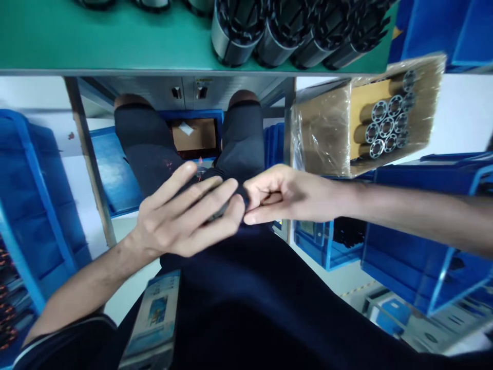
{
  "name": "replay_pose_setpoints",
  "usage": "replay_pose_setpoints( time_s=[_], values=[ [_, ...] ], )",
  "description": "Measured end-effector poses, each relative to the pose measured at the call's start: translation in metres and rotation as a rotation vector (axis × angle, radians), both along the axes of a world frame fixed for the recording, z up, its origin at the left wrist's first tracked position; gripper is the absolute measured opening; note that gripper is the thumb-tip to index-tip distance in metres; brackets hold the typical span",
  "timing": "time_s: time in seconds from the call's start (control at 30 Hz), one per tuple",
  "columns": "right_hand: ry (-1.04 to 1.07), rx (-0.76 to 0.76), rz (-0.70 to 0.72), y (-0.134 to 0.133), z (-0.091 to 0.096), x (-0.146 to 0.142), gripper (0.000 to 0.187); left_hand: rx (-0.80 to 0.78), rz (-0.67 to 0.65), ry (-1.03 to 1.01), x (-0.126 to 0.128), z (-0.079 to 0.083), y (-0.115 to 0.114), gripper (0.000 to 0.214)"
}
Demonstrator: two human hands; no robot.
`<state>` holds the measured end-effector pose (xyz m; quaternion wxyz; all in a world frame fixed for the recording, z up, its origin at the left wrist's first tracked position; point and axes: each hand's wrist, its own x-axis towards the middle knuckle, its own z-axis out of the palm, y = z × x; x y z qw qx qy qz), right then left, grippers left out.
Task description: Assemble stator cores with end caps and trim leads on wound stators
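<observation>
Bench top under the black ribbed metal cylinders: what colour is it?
Plain green; the flat bench top shows best in the head view.

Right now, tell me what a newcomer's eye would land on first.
Both hands meet mid-frame: the left hand wraps a small dark part, and the right hand pinches its end. Above, dark ribbed cylinders line the green bench; to the right sits a plastic-wrapped carton of metal tubes.
</observation>
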<state>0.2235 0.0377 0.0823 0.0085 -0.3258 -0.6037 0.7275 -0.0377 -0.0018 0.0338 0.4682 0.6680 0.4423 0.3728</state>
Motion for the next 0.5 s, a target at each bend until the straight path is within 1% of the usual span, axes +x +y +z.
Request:
replay_pose_setpoints(
  time_s=[0.03,0.07,0.1,0.13,0.17,0.2,0.23,0.27,0.3,0.37,0.4,0.43,0.5],
  values=[
    [0.008,0.219,0.05,0.004,0.007,-0.003,0.036,-0.114,-0.031,-0.032,-0.003,-0.002,-0.006,0.024],
    [0.025,0.417,0.108,0.008,0.016,-0.006,0.037,-0.268,-0.118,-0.098,-0.007,-0.003,-0.013,0.029],
    [0.05,0.604,0.166,0.013,0.024,-0.009,0.038,-0.465,-0.231,-0.198,-0.011,-0.004,-0.019,0.035],
    [0.085,0.79,0.221,0.018,0.031,-0.012,0.04,-0.683,-0.315,-0.328,-0.015,-0.004,-0.024,0.043],
    [0.129,0.98,0.281,0.023,0.037,-0.013,0.041,-0.878,-0.367,-0.467,-0.019,-0.005,-0.029,0.05],
    [0.173,1.186,0.33,0.027,0.04,-0.014,0.042,-1.018,-0.379,-0.585,-0.024,-0.007,-0.033,0.058],
    [0.211,1.368,0.359,0.032,0.041,-0.015,0.043,-1.081,-0.335,-0.666,-0.029,-0.009,-0.038,0.064],
    [0.229,1.49,0.367,0.037,0.04,-0.016,0.043,-1.088,-0.241,-0.71,-0.035,-0.012,-0.042,0.069],
    [0.228,1.537,0.35,0.042,0.039,-0.018,0.046,-1.053,-0.128,-0.726,-0.041,-0.016,-0.046,0.072],
    [0.189,1.545,0.284,0.054,0.038,-0.028,0.051,-0.946,0.141,-0.734,-0.054,-0.023,-0.056,0.073],
    [0.15,1.556,0.257,0.06,0.039,-0.039,0.05,-0.897,0.282,-0.734,-0.059,-0.028,-0.062,0.071],
    [0.092,1.571,0.248,0.067,0.04,-0.053,0.045,-0.85,0.415,-0.735,-0.063,-0.032,-0.067,0.068],
    [-0.049,1.618,0.217,0.086,0.041,-0.095,0.028,-0.768,0.648,-0.737,-0.067,-0.039,-0.076,0.064]
  ],
)
